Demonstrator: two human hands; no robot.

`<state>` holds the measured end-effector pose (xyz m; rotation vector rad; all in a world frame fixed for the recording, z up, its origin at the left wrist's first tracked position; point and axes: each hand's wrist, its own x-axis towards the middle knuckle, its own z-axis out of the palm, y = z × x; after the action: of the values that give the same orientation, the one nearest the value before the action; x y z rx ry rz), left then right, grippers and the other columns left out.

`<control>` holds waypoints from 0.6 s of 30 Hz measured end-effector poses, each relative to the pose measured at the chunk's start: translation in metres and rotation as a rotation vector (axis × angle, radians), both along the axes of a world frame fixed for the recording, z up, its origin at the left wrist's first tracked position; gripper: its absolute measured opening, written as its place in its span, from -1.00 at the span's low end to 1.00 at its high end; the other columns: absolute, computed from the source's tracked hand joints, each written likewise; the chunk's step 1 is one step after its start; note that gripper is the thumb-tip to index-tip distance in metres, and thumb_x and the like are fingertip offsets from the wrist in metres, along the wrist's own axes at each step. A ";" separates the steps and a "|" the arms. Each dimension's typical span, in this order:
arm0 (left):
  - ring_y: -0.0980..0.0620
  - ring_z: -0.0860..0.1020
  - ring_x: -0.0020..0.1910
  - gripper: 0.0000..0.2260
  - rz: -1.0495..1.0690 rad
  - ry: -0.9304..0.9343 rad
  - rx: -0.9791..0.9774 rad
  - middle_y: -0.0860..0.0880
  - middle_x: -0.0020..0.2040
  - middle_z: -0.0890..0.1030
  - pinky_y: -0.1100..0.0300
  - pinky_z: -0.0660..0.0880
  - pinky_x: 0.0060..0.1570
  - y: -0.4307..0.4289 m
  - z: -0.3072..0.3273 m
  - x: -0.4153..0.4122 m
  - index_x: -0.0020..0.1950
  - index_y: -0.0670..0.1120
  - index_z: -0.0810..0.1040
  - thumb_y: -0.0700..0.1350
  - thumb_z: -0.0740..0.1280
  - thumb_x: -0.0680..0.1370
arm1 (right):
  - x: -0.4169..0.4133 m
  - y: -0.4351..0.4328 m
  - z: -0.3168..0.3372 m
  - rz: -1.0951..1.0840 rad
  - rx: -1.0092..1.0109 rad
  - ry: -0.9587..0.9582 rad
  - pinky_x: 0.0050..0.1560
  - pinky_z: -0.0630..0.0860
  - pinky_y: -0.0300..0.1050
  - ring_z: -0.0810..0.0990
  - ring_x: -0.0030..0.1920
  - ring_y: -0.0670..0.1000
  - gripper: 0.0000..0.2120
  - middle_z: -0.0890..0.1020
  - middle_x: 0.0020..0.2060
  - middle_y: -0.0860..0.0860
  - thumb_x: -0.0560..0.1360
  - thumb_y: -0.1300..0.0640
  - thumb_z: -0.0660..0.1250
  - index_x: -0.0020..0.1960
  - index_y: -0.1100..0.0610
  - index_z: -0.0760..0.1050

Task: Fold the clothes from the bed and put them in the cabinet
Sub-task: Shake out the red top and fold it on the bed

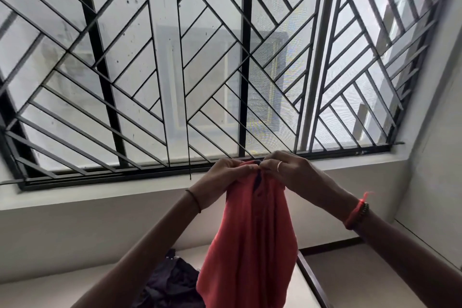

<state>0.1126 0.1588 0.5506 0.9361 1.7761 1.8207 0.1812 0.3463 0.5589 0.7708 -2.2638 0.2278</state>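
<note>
1. I see both hands raised in front of the barred window grille (175, 57), close together, with the top of a red garment (250, 245) bunched between them.
2. The left hand (225, 172) has its fingers curled into the cloth and grips it. The fingertips are buried in the fold, so I cannot make out how they lie.
3. The right hand (287, 170), with a ring (279, 165) on one finger, pinches the same bunched edge, knuckles towards me.
4. The garment hangs in the air from that grip, above the bed (300, 292). Its lower end is cut off by the bottom of the frame, and I cannot tell what kind of clothing it is. A dark strip shows in the fold near the top.
5. A dark garment (172, 282) lies crumpled on the bed, partly hidden behind the left forearm and the red cloth, and partly cut off below.
6. Only a pale corner of the bed and its dark side rail are visible.
</note>
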 end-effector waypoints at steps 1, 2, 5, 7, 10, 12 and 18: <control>-0.11 0.47 0.05 -0.53 0.004 0.002 0.000 -0.28 0.11 0.58 0.05 0.36 0.12 -0.001 0.000 0.000 0.12 -0.35 0.57 0.02 0.44 0.41 | 0.001 -0.001 0.000 -0.004 -0.033 -0.016 -0.20 0.58 -0.01 0.60 -0.14 0.02 -0.76 0.59 -0.11 0.07 0.59 0.08 0.21 0.06 0.21 0.55; -0.09 0.49 0.03 -0.54 0.005 0.009 -0.002 -0.25 0.08 0.60 0.08 0.39 0.09 -0.002 -0.001 0.000 0.10 -0.32 0.58 0.03 0.44 0.41 | 0.002 -0.002 -0.001 -0.005 -0.076 -0.040 -0.21 0.59 0.03 0.62 -0.15 0.06 -0.67 0.60 -0.11 0.08 0.62 0.00 0.14 0.06 0.22 0.56; 0.06 0.53 -0.09 -0.68 -0.023 0.044 -0.023 -0.08 -0.07 0.63 0.31 0.45 -0.10 -0.005 0.000 0.000 0.06 -0.29 0.61 -0.03 0.38 0.50 | 0.003 -0.006 -0.001 0.012 -0.189 -0.039 -0.15 0.57 0.03 0.65 -0.14 0.07 -0.59 0.65 -0.13 0.12 0.61 -0.02 0.13 0.03 0.25 0.61; 0.17 0.56 -0.13 -0.82 -0.050 0.073 -0.021 0.04 -0.12 0.65 0.38 0.45 -0.15 -0.008 0.004 0.003 0.04 -0.20 0.63 -0.12 0.32 0.56 | 0.001 -0.007 0.000 0.025 -0.249 -0.040 -0.08 0.56 -0.07 0.65 -0.09 -0.01 -0.73 0.68 -0.10 0.10 0.55 0.09 0.27 0.04 0.26 0.63; 0.15 0.56 -0.13 -0.89 -0.003 0.191 -0.051 0.03 -0.13 0.64 0.29 0.49 -0.10 -0.009 0.007 0.003 -0.01 -0.10 0.64 -0.13 0.42 0.48 | -0.003 -0.007 0.000 0.050 -0.311 -0.083 0.01 0.55 -0.24 0.63 -0.05 -0.13 -0.81 0.69 -0.08 0.06 0.44 0.24 0.37 0.03 0.24 0.65; 0.17 0.52 -0.22 -0.90 0.103 0.313 -0.093 0.03 -0.21 0.58 0.24 0.47 -0.15 -0.006 0.004 0.000 -0.14 -0.05 0.62 -0.16 0.50 0.40 | -0.003 -0.008 0.001 0.071 -0.377 -0.139 0.01 0.54 -0.29 0.63 -0.06 -0.15 -0.81 0.69 -0.09 0.03 0.42 0.25 0.39 0.02 0.22 0.66; 0.27 0.46 -0.30 -0.75 0.318 0.604 -0.093 0.11 -0.27 0.53 0.28 0.42 -0.23 0.002 -0.008 -0.004 -0.19 -0.05 0.60 0.10 0.42 0.29 | -0.004 -0.008 0.006 0.067 -0.530 -0.354 0.05 0.57 -0.21 0.68 -0.07 -0.09 -0.82 0.71 -0.13 0.01 0.37 0.29 0.46 -0.04 0.14 0.68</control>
<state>0.1087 0.1611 0.5427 1.3271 2.4708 1.7232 0.1773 0.3380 0.5654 0.5497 -2.3340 1.0172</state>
